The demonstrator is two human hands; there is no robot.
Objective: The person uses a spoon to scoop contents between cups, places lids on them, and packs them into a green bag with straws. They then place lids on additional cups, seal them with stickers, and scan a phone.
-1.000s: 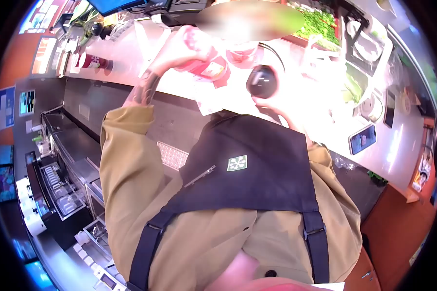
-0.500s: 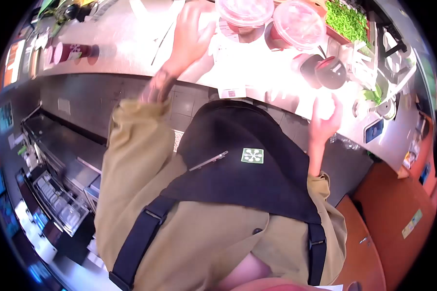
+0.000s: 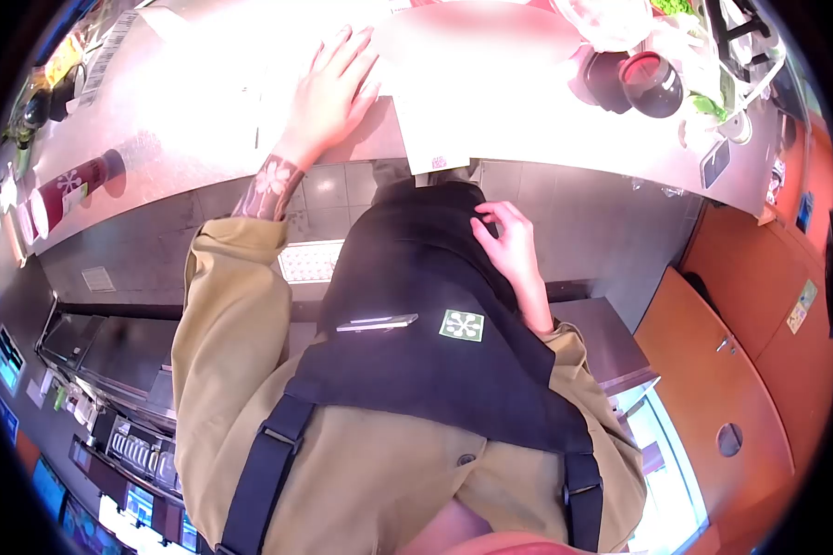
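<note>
My left hand (image 3: 330, 97) rests on the bright metal counter (image 3: 194, 153), fingers stretched out and holding nothing. Just right of it, a white sheet (image 3: 440, 157) with a small printed mark overhangs the counter's front edge. My right hand (image 3: 509, 242) is in front of my black apron (image 3: 407, 268), below the counter edge. Its fingers are loosely bent, the thumb stands apart, and nothing shows in it. Glare washes out much of the counter beyond the sheet.
A dark red cup (image 3: 69, 194) lies at the left. Toward the right are a dark round vessel (image 3: 652, 85), a clear plastic lid (image 3: 611, 20), green leaves (image 3: 708, 108) and a phone (image 3: 714, 165). Orange-brown panels (image 3: 713, 370) stand at lower right.
My right hand has drawn back from the counter's right side, leftward to my apron. My left hand has spread its fingers. The view has shifted, pushing the lidded cups toward the top edge.
</note>
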